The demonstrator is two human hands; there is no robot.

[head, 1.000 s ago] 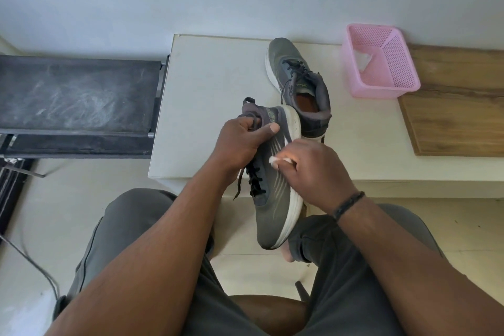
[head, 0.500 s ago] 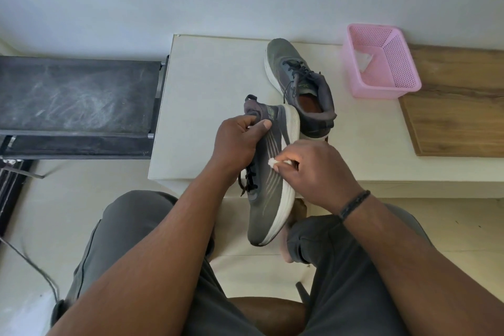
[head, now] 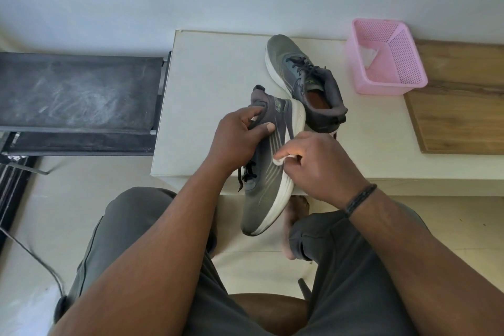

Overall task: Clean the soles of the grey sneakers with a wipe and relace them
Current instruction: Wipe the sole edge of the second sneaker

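left hand [head: 240,136] still grips sneaker [head: 268,169] | right hand [head: 319,163] pinches wipe [head: 281,160], unmoved

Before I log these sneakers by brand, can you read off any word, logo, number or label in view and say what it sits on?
No text can be read.
Held sneaker: a small green-edged mark on the side near the heel, too blurred to read.
Sneaker on the table: a small green mark on the tongue, too small to read.
Pink basket, the white wipe in the right hand, the wooden board: no lettering shows.
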